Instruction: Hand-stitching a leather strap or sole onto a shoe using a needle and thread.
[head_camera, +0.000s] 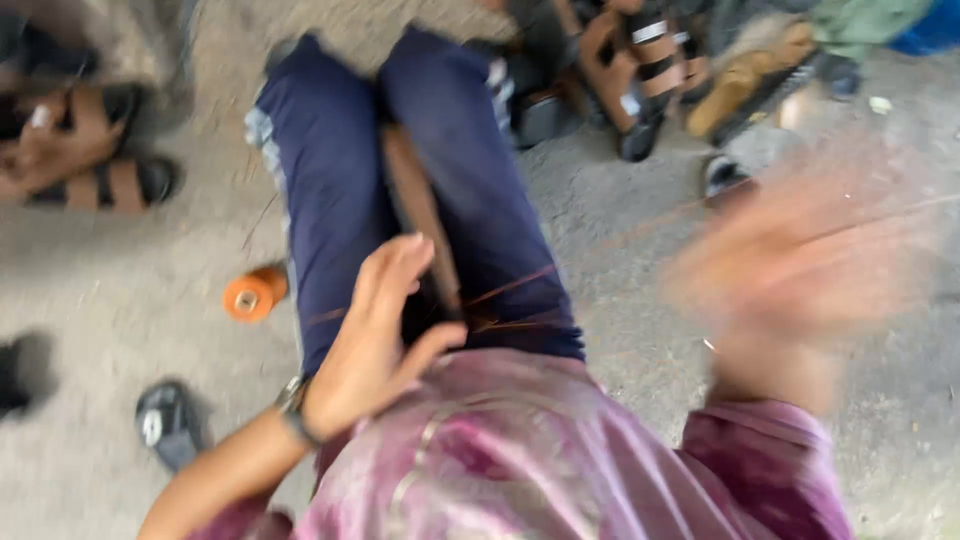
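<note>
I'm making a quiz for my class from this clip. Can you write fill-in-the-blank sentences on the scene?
1. The left hand rests on a long brown strip clamped between the ____.
2. The spool of thread on the concrete floor is ____.
3. The right hand is raised and ____ by motion.

Missing words: legs; orange; blurred

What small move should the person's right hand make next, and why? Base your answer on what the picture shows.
Probably draw the right hand further out to tighten the thread. The left hand rests on a brown strip clamped between the knees, and thin reddish thread runs from it toward the blurred right hand. Whether that hand has a grip on the thread cannot be told.
</note>
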